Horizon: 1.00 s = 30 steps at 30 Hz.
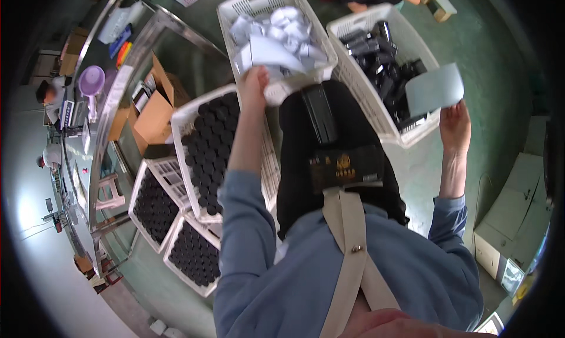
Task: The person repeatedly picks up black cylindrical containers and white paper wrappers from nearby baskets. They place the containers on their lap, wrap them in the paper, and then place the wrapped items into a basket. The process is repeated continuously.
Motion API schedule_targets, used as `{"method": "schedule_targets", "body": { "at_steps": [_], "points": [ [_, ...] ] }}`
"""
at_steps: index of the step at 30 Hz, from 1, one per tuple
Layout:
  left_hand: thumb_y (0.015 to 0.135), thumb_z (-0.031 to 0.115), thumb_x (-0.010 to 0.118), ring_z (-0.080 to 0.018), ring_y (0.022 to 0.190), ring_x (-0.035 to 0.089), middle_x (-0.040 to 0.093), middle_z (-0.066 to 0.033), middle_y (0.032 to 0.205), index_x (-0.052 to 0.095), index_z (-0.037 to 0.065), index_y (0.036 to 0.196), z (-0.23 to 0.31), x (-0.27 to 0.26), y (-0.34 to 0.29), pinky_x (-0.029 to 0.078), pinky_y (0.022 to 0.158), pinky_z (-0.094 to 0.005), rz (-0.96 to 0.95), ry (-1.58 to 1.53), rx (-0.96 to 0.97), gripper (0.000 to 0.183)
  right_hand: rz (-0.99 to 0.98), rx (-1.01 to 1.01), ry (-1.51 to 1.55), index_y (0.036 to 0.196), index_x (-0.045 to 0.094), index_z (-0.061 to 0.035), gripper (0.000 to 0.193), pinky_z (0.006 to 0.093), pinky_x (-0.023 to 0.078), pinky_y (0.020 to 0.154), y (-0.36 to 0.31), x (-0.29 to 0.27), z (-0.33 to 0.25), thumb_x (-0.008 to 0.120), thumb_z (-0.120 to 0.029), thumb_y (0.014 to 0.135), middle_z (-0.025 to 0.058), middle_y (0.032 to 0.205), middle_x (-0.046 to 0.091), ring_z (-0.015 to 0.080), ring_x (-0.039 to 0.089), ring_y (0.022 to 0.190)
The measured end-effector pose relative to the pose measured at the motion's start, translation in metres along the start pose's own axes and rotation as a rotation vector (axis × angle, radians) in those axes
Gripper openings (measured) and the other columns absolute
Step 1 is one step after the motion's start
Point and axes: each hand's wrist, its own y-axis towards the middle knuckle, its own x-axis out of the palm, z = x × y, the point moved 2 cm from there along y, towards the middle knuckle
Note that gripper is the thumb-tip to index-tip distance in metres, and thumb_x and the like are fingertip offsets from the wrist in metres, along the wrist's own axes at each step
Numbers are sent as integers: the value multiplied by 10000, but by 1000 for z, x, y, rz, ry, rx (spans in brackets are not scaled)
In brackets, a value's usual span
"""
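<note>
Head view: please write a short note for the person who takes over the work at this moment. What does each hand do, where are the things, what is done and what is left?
Left hand: reaching into the white basket of white paper pieces, fingers on them; whether it grips one cannot be told.
Right hand: holds one pale sheet up, beside the basket of black parts.
On the lap: a black box and a long black piece.
To the left: three baskets of dark round caps.
Done: one sheet taken out.
Left: box and black piece lie unwrapped; how many items remain cannot be told.
</note>
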Motion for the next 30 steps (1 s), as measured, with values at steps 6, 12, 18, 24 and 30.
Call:
{"method": "schedule_targets", "body": {
  "at_steps": [6,12,18,24,30],
  "points": [
    [846,151,744,-177,908,646,660,-97,1044,646,7,1069,7,45,-156,515,782,-324,-507,806,729,283,-82,-46,-140,1074,623,-6,188,333,478,938,-30,-28,-5,530,-159,1016,37,996,648,158,600,994],
    [705,325,835,-277,1136,577,595,-109,1233,624,29,1180,-47,52,-262,457,937,-395,-855,1444,670,598,-70,84,-147,1062,625,-44,174,371,475,910,-40,-18,29,568,-194,995,30,955,646,173,612,952],
    [679,349,837,-277,1185,537,568,-117,1258,600,25,1216,-45,49,-274,415,949,-406,-847,1547,589,670,-102,-6,-173,1042,630,-43,161,335,490,846,-49,-9,31,594,-192,990,13,895,641,150,618,882],
    [677,336,837,-285,1162,544,569,-119,1237,615,21,1192,-50,43,-280,426,925,-412,-861,1504,676,643,-92,20,-191,1037,635,-50,159,340,494,840,-50,-22,35,587,-196,996,10,896,640,145,617,879],
    [681,311,835,-287,1162,540,575,-120,1215,630,26,1120,-47,43,-283,429,928,-404,-895,1465,581,562,-86,18,-178,1030,637,-48,162,346,495,840,-45,-30,34,573,-195,1004,12,901,641,147,616,891]
  ]
}}
